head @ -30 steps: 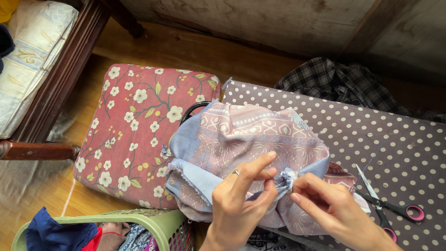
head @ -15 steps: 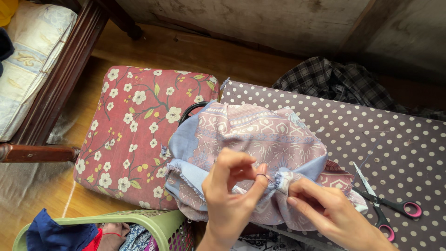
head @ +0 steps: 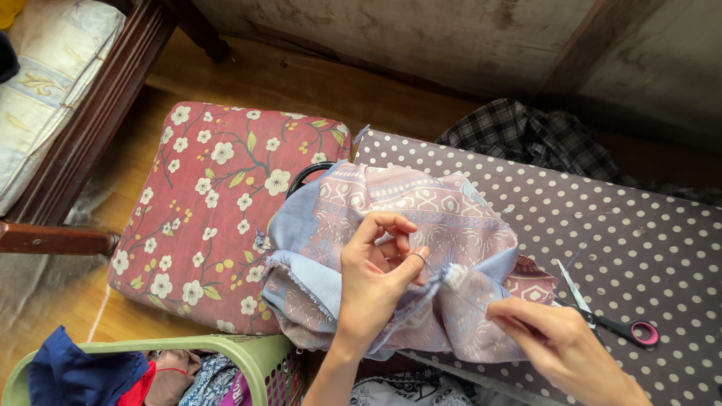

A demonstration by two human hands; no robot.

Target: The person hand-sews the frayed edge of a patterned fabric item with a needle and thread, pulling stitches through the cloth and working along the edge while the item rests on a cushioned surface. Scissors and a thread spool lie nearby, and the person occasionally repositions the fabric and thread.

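Head view: left hand (head: 376,274) pinches gathered patterned cloth (head: 406,225) on the worktop (head: 639,225) (polka-dotted); right hand (head: 556,338) grips cloth beside scissors (head: 602,316).

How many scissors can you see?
1. The scissors, with pink-lined handles, lie on the polka-dot cloth, just beyond the right hand. More could be hidden under the fabric.

Looks like a lived-in home room used for hand sewing. Shown by a wooden floor (head: 248,79), a floral cushion (head: 218,210), a dark wooden bed frame (head: 83,143) with bedding, a polka-dot covered table (head: 639,248). Also a green laundry basket (head: 248,357) of clothes, scissors (head: 602,316), a worn wall (head: 421,34).
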